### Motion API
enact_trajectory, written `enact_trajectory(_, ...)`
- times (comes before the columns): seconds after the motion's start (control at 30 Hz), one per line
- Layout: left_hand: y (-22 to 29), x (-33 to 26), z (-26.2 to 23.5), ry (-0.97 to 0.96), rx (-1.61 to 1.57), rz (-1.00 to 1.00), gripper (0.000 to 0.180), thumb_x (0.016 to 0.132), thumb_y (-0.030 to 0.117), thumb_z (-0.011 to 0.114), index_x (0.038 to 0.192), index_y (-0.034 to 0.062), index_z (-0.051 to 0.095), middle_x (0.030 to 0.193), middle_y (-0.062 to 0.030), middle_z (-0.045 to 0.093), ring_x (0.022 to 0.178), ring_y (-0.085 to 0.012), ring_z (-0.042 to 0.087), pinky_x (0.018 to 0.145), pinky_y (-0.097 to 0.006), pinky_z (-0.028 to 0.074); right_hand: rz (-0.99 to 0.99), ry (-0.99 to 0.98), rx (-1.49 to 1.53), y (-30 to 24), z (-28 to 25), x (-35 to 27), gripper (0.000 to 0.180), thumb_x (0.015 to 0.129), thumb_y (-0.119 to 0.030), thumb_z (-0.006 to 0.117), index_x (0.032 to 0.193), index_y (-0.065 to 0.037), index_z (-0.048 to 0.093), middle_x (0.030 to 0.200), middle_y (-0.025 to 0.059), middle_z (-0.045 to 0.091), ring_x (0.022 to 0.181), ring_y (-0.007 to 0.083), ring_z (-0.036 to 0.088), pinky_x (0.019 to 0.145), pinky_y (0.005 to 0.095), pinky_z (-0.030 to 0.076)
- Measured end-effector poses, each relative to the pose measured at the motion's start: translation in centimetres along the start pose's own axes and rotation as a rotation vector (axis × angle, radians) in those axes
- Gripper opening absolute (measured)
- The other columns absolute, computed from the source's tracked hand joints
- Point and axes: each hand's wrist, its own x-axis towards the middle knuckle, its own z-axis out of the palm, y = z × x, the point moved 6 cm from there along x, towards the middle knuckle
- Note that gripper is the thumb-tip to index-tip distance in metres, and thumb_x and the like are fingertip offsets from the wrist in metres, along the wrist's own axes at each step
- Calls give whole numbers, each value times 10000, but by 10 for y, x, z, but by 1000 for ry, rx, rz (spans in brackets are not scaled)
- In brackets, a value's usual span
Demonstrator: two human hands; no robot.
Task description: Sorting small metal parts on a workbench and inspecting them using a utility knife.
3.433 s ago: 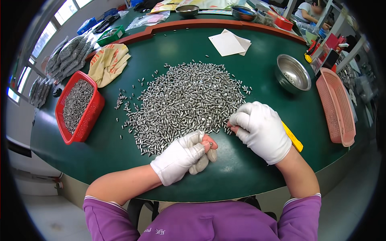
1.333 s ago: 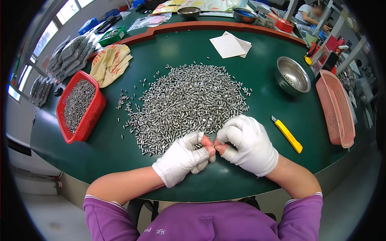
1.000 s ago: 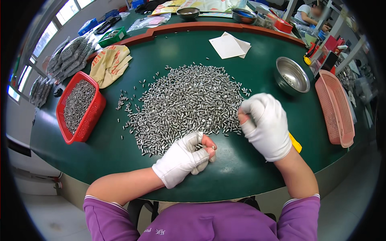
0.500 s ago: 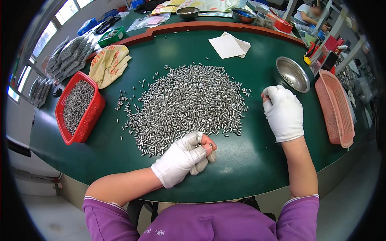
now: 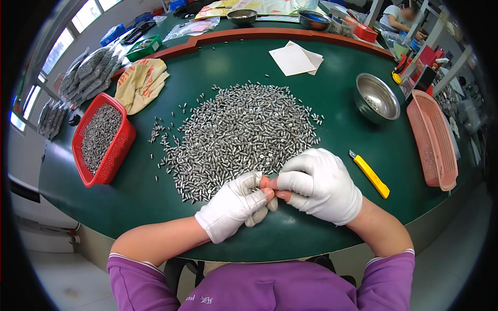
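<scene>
A big pile of small silver metal pins (image 5: 238, 129) with pointed ends lies on the green table. At its near edge my left hand (image 5: 238, 199), in a white glove with bare fingertips, is closed in a pinch on one small metal pin, which the fingers now hide. My right hand (image 5: 321, 186), gloved the same way, has thumb and forefinger brought up against the left fingertips. Whatever it grips there is hidden. Right of that hand lies a yellow utility knife (image 5: 371, 175) with its blade end pointing away from me.
At the left stands a red basket (image 5: 127, 136) of pins beside a crumpled cloth bag (image 5: 142, 85). To the right are a steel bowl (image 5: 381, 93) with a few pieces and a pink basket (image 5: 433, 140). White cards (image 5: 292, 59) lie beyond the pile. A person (image 5: 397, 20) sits far right.
My right hand has come left and nearer, from beside the steel bowl to my left fingertips. The utility knife now shows where that hand and wrist were. My left hand has stayed put.
</scene>
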Motion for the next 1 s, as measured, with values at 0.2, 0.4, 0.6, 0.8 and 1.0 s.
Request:
enact_trajectory(0.2,-1,2,0,0,-19,2,99,992,233,570,992,140,538,833,12,608,593,-30,449,505,-177,334,44,-5,27,3,4,-1,174,704,-185,751,843,-124,663,831,15,638,754,247,610,670,374,495)
enact_trajectory(0.4,-1,2,-1,14,-33,-7,87,987,220,579,967,151,530,824,9,608,593,-33,445,505,-178,327,71,24,60,4,3,-1,164,691,-186,757,795,-118,650,800,22,640,722,248,611,629,374,497)
enact_trajectory(0.6,-1,2,-1,24,-30,-16,95,987,225,578,964,146,529,825,5,607,596,-34,445,508,-181,330,30,22,-54,-1,1,1,162,689,-188,755,785,-115,647,797,17,637,724,241,615,634,372,499)
enact_trajectory(0.8,-1,1,-1,17,-14,-3,99,986,223,577,985,132,536,832,2,606,597,-38,449,513,-184,338,98,0,-12,3,1,1,176,692,-195,764,788,-111,642,803,26,632,746,245,615,646,374,498)
enact_trajectory(1.0,-2,0,-1,35,-26,-8,100,983,209,579,1006,118,544,838,-1,607,601,-36,454,516,-183,342,272,-57,287,13,10,-3,135,743,-146,746,832,-97,656,857,57,634,819,257,624,710,371,513)
